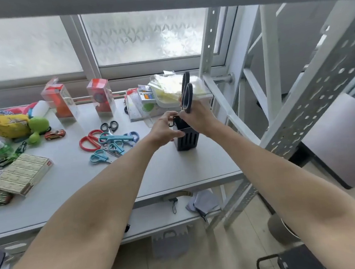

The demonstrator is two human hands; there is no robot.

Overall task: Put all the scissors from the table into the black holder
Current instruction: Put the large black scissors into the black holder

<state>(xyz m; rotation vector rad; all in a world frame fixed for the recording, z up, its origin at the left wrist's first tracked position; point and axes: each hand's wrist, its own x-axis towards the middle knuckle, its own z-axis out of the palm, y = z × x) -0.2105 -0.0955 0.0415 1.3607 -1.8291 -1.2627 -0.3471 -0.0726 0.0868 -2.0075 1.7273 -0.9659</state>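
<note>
The grey tabletop (175, 173) carries everything: toys and boxes at its left end, a heap of scissors in the middle, and the black holder (186, 141) standing upright towards its right edge, well apart from the heap.

The holder is a slotted black box with an open top. The left hand (164, 129) grips its upper rim on the near-left side, fingers curled over the edge, and seems to be steadying it. The right hand (196, 117) is curled round a pair of black-handled scissors (187, 92), held upright directly above the holder's mouth with the handle loops on top; the blades are hidden behind the hand, so how far they have entered cannot be told.

So the step in hand looks like lowering this pair into the holder. The next move calls for keeping the scissors upright, easing them straight down into a free slot and letting go only once they are seated, while the left hand keeps the holder from tipping.

Much is left to do: the pile of scissors (109, 141) holds red, blue, teal and small black pairs, overlapping one another, so each will probably need lifting off the top.
</note>
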